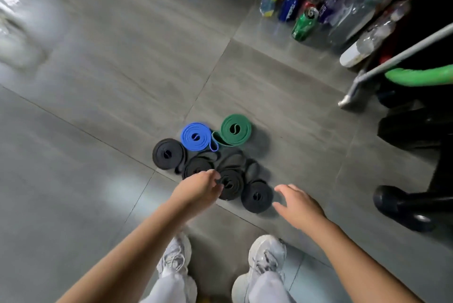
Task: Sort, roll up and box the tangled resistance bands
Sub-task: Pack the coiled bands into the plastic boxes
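Several rolled resistance bands lie on the grey tiled floor. A blue roll (pixel 196 136) and a green roll (pixel 234 129) sit at the back, touching. In front lie black rolls: one at the left (pixel 168 153), one behind my left hand (pixel 196 166), one in the middle (pixel 231 183) and one at the right (pixel 256 196). My left hand (pixel 199 188) reaches down with its fingertips at the left edge of the middle black roll; whether it grips is unclear. My right hand (pixel 297 204) hovers open just right of the right black roll. No box is in view.
Plastic bottles and drink cans (pixel 305 24) stand at the back right. A metal frame leg (pixel 350 96), a green tube (pixel 416 76) and black dumbbells (pixel 402 207) crowd the right side. My two white shoes (pixel 266 257) stand on the floor below the rolls.
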A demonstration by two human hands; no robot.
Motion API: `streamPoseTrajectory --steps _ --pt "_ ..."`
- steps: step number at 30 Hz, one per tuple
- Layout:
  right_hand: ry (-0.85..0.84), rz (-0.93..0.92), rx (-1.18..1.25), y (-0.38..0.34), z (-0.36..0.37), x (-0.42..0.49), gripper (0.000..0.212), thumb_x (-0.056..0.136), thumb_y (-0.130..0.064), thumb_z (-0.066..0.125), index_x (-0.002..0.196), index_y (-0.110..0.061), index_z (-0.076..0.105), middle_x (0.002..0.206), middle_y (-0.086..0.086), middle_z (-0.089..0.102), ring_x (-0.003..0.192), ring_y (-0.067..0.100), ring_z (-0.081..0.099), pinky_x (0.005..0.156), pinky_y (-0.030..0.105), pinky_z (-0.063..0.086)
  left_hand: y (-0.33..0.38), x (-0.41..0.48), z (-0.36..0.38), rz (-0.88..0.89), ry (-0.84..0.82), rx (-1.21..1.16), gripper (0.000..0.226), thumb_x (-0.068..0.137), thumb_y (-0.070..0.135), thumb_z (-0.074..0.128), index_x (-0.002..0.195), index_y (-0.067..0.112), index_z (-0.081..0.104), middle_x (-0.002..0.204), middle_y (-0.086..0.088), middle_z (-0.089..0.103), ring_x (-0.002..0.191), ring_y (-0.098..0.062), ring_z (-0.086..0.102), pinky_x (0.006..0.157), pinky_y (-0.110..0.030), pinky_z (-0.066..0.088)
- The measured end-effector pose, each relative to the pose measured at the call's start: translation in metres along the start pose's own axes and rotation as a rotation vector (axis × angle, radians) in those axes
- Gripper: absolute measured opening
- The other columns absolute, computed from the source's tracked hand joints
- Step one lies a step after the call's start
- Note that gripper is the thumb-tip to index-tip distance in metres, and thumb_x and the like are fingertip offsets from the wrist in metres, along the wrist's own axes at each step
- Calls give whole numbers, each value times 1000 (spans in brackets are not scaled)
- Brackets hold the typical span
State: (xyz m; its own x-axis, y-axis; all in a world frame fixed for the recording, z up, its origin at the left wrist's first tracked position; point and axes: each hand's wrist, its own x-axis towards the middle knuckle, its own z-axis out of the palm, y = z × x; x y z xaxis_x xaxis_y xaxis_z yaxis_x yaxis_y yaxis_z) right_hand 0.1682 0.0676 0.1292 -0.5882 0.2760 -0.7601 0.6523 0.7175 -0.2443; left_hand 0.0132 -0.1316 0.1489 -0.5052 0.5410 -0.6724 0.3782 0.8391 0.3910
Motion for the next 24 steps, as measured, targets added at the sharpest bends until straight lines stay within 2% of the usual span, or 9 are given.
streamPoseTrajectory --steps 6,10,14,17,19,21,24 --pt "31 -100 -65 33 64 96 41 90 -32 53 130 -28 46 135 -9 45 121 18 46 93 29 40 -26 89 81 105 -55 232 29 93 35 44 113 16 55 111 -7 62 100 -31 60 71 -32 46" --pt "133 -254 -186 42 85 137 50 88 -35 57 135 -27 41 141 -10 35 129 16 34 102 31 34 -32 123 113 185 -82 271 26 93 34 43 108 16 53 109 -7 62 99 -32 60 69 -32 45" --pt "215 -411 -319 44 93 161 67 82 -40 65 141 -26 37 155 -8 19 143 14 12 113 34 13 -30 128 128 225 -54 299 25 95 34 41 109 17 52 111 -5 59 101 -31 58 69 -31 42" --pt "176 -482 -498 43 107 171 84 78 -46 67 147 -24 24 158 -6 12 145 13 5 116 35 -2 -25 115 143 265 -35 233 21 94 31 40 100 18 55 106 -5 60 99 -29 58 72 -31 43" --pt "172 -496 -589 43 113 176 95 75 -47 70 149 -22 17 157 -3 15 144 17 9 116 39 -8 -21 107 159 283 -82 152 22 94 31 41 102 19 58 107 -3 62 100 -26 58 77 -32 47" --pt "195 -477 -627 44 116 178 96 71 -50 72 147 -21 21 146 1 29 136 23 24 116 41 -8 -19 101 176 284 -162 118 23 94 29 42 104 16 58 108 -4 62 101 -26 58 81 -34 48" --pt "249 -462 -625 49 113 174 70 68 -59 69 122 -19 51 120 3 44 118 25 40 117 43 1 -22 94 202 241 -266 223 28 94 30 42 109 10 53 116 -9 58 108 -31 55 84 -36 47"
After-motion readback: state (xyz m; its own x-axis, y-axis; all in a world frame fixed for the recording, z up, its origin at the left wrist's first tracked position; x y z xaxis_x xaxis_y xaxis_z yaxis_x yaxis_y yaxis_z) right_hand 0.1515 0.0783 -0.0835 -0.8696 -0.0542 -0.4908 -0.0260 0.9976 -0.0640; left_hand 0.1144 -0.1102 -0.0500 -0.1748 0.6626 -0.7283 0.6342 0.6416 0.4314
